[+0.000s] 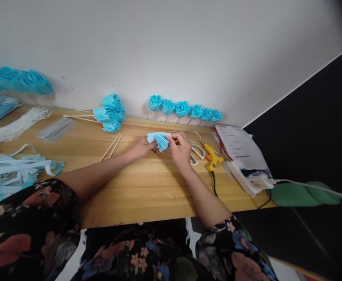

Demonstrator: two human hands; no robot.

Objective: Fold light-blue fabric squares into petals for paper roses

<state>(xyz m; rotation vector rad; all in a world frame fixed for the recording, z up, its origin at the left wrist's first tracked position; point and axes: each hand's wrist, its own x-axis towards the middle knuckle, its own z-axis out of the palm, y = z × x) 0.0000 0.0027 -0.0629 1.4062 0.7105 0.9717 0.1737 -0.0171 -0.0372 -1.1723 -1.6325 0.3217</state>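
Note:
Over the middle of the table, a small stack of light-blue fabric pieces (159,139) is spread like a fan between my two hands. My left hand (146,148) grips its left side from below. On the right, my right hand (181,147) pinches the stack's edge between thumb and fingers. Just beyond my right hand lie the white-handled scissors (198,153), partly covered by it. A yellow glue gun (212,157) rests farther right. Two wooden sticks (112,146) lie left of my left hand.
Blue fabric flowers on sticks (182,109) lean along the wall, and more flowers (111,113) lie left of them. Blue-white strips (21,171), white cords (21,123) and thin grey strips (56,129) cover the left side. A power strip (251,177) and printed papers (238,142) lie at right.

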